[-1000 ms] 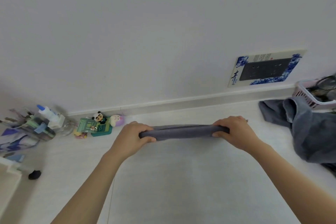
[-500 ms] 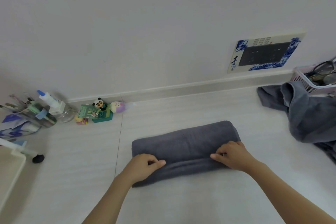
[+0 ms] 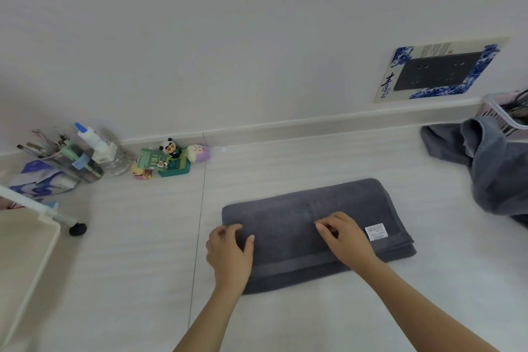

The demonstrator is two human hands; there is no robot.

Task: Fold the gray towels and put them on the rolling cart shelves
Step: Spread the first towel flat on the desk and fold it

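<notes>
Bare floor (image 3: 128,266) rings folded towel (image 3: 285,214); both hands (image 3: 230,254) (image 3: 344,237) seemingly grip it.

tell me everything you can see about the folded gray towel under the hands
The folded gray towel is dark charcoal and looks like soft terry cloth. It lies flat on the pale floor as a long rectangle of stacked layers, with a woven band along its near edge and a small white label near its right end. The left hand rests on its left end, fingers curled at the edge; the right hand rests on its middle, fingertips on the cloth. It lies apart from the crumpled gray towel at right.
</notes>
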